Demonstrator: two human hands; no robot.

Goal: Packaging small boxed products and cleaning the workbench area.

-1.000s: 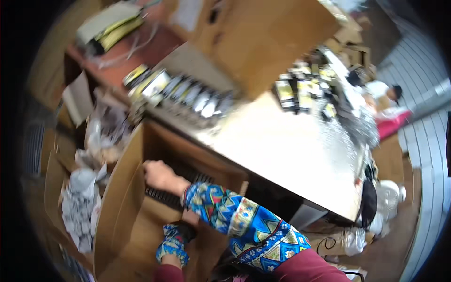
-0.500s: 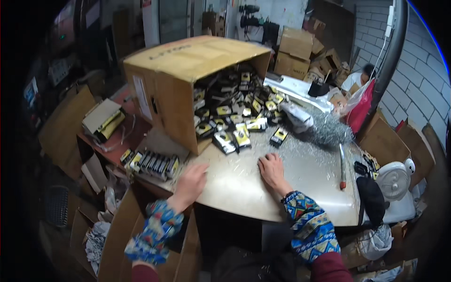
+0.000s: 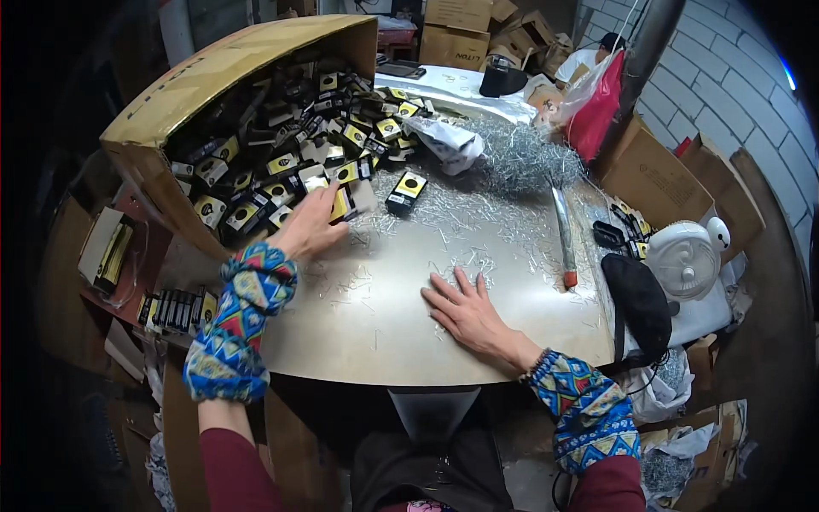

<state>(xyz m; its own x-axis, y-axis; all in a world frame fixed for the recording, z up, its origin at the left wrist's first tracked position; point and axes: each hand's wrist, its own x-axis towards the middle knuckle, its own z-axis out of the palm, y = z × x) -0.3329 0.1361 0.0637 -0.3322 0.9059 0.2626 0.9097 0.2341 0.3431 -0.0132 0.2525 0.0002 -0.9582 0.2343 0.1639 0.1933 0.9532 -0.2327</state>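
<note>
My left hand (image 3: 309, 226) reaches to the front of a heap of small black-and-yellow boxes (image 3: 281, 162). Its thumb and fingers close on one small box (image 3: 343, 205), whose pale end flap is blurred. Flat on the metal tabletop (image 3: 384, 328) lies my right hand (image 3: 469, 314), fingers spread and nothing held. A single small box (image 3: 407, 193) stands apart from the heap, between the two hands and farther back. Thin silvery pins (image 3: 465, 226) are scattered over the table around it.
A large cardboard carton (image 3: 230, 51) lies on its side, spilling the boxes. At the back right rises a pile of pins (image 3: 529, 158), near a metal tube (image 3: 563, 239). A white fan (image 3: 682, 260) and black pouch (image 3: 636, 307) sit right. Boxes stand in a row (image 3: 177, 309) left.
My left hand has moved from the table's left front edge forward to the heap and onto a small box. My right hand stays on the tabletop, fingers more spread. The view has shifted closer.
</note>
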